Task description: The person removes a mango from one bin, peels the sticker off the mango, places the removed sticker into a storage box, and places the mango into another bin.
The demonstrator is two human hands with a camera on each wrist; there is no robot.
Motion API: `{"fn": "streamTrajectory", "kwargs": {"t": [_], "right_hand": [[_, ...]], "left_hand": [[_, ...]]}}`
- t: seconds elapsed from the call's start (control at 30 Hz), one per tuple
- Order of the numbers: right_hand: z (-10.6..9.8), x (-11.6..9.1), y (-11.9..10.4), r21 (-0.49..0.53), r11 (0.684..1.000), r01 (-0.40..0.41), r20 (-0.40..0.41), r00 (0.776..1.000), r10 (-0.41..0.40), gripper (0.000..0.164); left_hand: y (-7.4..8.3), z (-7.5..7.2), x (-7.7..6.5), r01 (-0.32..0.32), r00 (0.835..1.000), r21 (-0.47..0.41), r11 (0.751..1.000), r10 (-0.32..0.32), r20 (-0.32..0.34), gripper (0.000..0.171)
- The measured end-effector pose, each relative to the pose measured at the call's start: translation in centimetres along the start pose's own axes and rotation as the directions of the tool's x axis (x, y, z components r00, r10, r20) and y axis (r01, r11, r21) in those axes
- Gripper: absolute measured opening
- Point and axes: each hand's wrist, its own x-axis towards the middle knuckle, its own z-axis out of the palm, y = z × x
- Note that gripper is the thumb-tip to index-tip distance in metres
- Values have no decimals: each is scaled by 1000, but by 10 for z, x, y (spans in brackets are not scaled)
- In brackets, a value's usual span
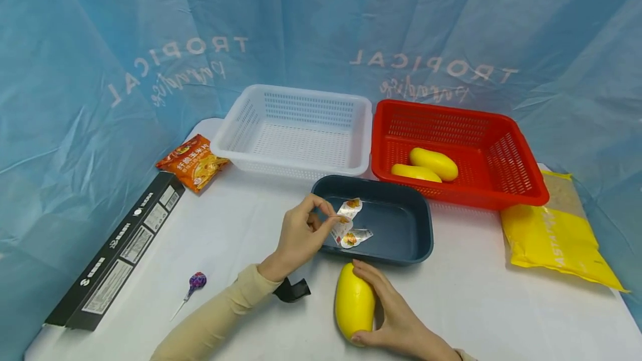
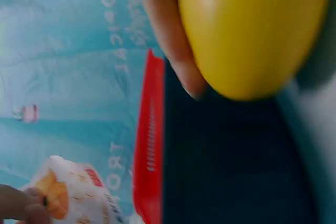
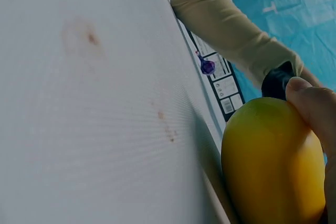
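My left hand [image 1: 301,235] pinches a small white sachet [image 1: 340,229] with an orange picture between thumb and fingertips, over the left part of the dark blue tray [image 1: 398,227]. Close by in that tray lie a white sachet [image 1: 350,208] and a silvery sachet [image 1: 357,237]. The left wrist view shows the pinched sachet [image 2: 79,192] up close. On the table in front of the tray, my right hand [image 1: 398,319] grips a yellow mango [image 1: 353,302] from its right side, thumb at the near end. In the right wrist view my thumb lies on the mango [image 3: 270,166].
Behind the tray stand a white basket [image 1: 301,144] and a red basket [image 1: 481,177] holding two mangoes [image 1: 435,163]. On the left are an orange snack bag [image 1: 195,161], a long black box [image 1: 117,252] and a lollipop [image 1: 197,281]. A yellow pasta bag [image 1: 557,233] lies far right.
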Motion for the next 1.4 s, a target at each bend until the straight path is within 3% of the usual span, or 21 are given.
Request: {"fn": "streamTrajectory", "kwargs": {"t": [0.2,0.37,0.53,0.63,0.8,0.87,1.13,1.3,1.4], "right_hand": [[0,0,-1,-19,1000,-8,-8,1000,8,97],[-1,-2,-1,-9,999,-31,10,999,31,98],[0,-1,0,13,1000,-27,5,1000,27,96],[2,-1,-1,13,999,-40,3,999,40,96],[2,-2,-2,7,997,-81,26,996,81,95],[2,-2,-2,2,996,-92,33,995,92,95],[1,-1,-1,-9,998,-57,30,998,58,95],[0,-1,-1,-2,998,-67,35,997,67,95],[0,-1,-1,11,997,-79,43,996,79,95]], "left_hand": [[-7,2,6,109,986,245,963,-135,94,19],[-6,3,13,158,947,312,937,-233,223,23],[-1,1,29,139,905,371,918,-270,329,26],[-2,-2,40,147,860,393,908,-314,403,30],[-5,-5,50,206,748,424,882,-421,513,39],[-5,-6,52,214,721,431,877,-439,535,41],[-11,-3,55,224,675,451,864,-471,568,43],[-14,1,57,222,660,449,865,-473,584,44],[-15,5,58,232,634,468,853,-498,592,45]]}}
